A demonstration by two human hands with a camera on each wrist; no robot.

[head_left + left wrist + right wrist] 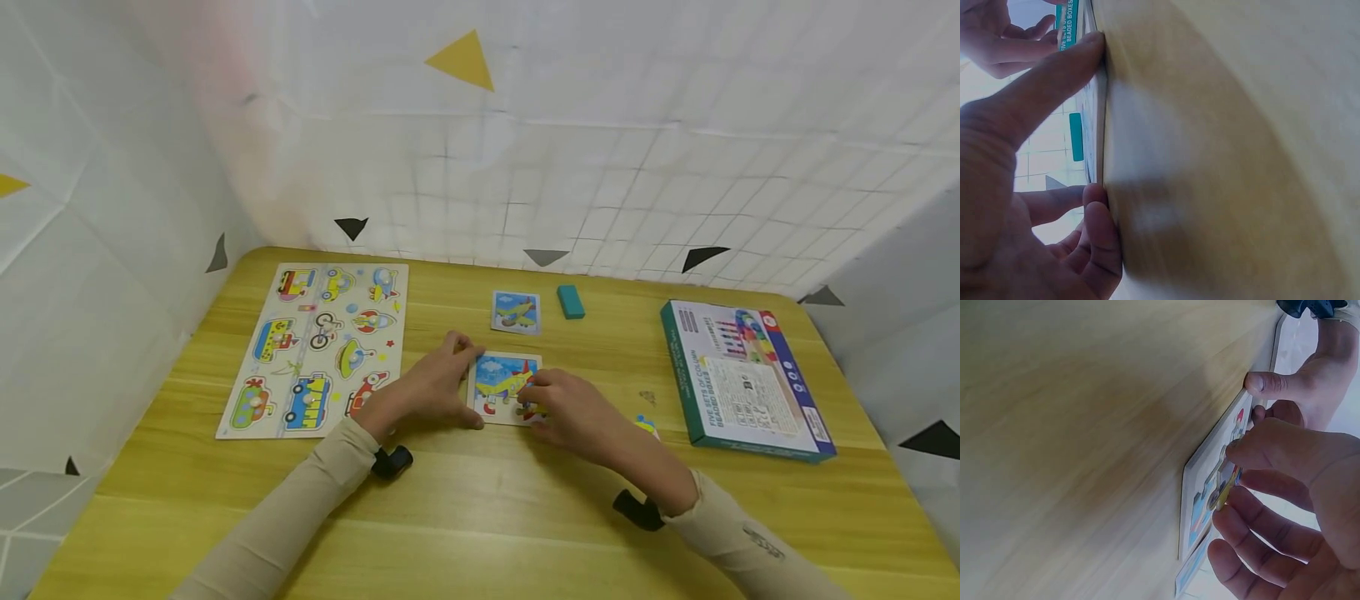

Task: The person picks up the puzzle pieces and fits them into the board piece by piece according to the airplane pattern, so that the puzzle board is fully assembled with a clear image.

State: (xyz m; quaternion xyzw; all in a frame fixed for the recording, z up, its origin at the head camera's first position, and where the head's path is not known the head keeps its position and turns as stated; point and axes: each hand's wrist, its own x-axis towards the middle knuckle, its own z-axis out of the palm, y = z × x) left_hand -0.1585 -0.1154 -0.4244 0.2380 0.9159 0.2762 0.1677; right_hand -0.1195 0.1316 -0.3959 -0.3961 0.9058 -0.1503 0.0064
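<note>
A small square jigsaw board (502,421) with a yellow airplane picture lies on the table. My left hand (438,383) holds it along its left side, thumb at the near corner and fingers at the far corner. Over the board's right half, my right hand (577,412) pinches a small puzzle piece (1225,490) with a yellow edge between thumb and fingers. The piece overlaps the board in the right wrist view. Behind the board lies a square card (516,312) with a matching airplane picture. Part of the board's right side is hidden by my right hand.
A large wooden peg puzzle (390,375) with vehicle pictures lies at the left. A teal block (571,302) sits near the back edge. At the right is a flat box of beads (750,383). Another colourful piece (647,425) lies partly behind my right forearm.
</note>
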